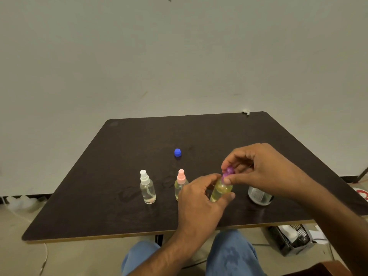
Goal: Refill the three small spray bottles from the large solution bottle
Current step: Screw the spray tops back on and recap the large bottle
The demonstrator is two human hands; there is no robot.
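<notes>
Three small spray bottles are on the dark table [123,148]. The white-capped bottle [147,187] stands at the left with only a little liquid at its bottom. To its right, the pink-capped bottle [180,185] holds yellowish liquid. My left hand [199,202] grips the body of the purple-capped bottle [220,191], which is full of yellowish liquid and tilted. My right hand [258,170] pinches its purple spray cap [228,173]. The large solution bottle [258,197] stands behind my right hand, mostly hidden. Its blue cap [177,152] lies apart, farther back on the table.
A black wire basket [294,240] with white items sits on the floor at the right, under the table's front edge. My knees in blue trousers [229,253] are below that edge. A pale wall rises behind the table.
</notes>
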